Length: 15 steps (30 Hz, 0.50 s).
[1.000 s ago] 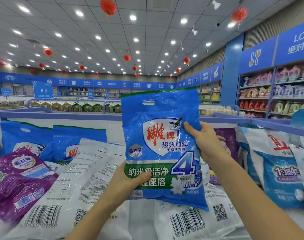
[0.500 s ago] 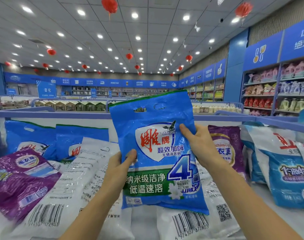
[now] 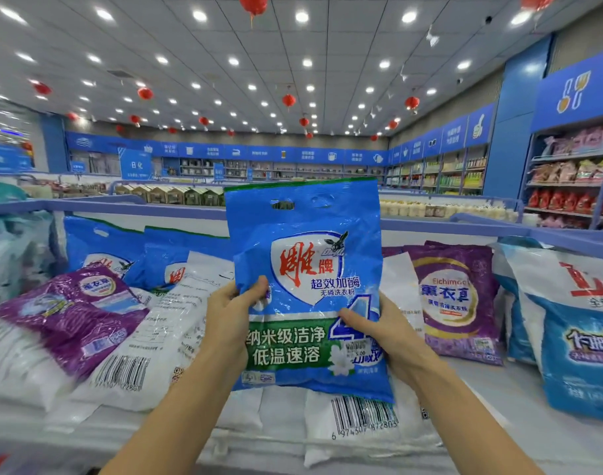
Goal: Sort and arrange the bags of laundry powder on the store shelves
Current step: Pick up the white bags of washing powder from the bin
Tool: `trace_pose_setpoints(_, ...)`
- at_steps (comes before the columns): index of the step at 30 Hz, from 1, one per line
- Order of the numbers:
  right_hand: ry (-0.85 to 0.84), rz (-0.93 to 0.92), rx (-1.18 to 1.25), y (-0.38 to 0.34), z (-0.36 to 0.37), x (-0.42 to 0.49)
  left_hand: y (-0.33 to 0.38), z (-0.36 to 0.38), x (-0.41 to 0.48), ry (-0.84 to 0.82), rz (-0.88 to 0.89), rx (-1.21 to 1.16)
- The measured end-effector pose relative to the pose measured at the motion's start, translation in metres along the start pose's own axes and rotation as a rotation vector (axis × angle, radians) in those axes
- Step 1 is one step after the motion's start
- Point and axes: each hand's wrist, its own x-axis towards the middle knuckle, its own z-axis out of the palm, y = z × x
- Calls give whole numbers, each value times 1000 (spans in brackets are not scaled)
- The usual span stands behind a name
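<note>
I hold a blue bag of laundry powder (image 3: 306, 241) upright above the shelf, its red-lettered front facing me. My left hand (image 3: 229, 313) pinches its left edge at mid height, thumb on the front. On the right edge my right hand (image 3: 379, 329) grips lower down, thumb across the big number. Two more blue bags (image 3: 104, 245) stand at the back left. White bags (image 3: 169, 337) lie face down under the held one, barcodes showing.
A purple bag (image 3: 66, 313) lies at the left and another purple bag (image 3: 461, 299) stands at the right. Blue-and-white bags (image 3: 574, 323) fill the far right. A blue rail (image 3: 121, 209) edges the back of the shelf (image 3: 492, 399). Wall shelving (image 3: 571, 173) stands beyond.
The bag has been lowered slightly and turned more upright. My left hand moved up from the bag's lower corner to its left edge; my right hand slid down its right edge.
</note>
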Motion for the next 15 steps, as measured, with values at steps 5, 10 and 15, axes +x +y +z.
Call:
trace_pose_setpoints(5,34,-21,-55,-1,9,4,17,-17,6,18,-30,-56)
trace_pose_setpoints(10,-23,-22,-146,-12,18,2,38,-41,13,-8,112,236)
trace_pose_setpoints(15,-66,-50,-202,-30,50,14,67,-67,21,-4,293,353)
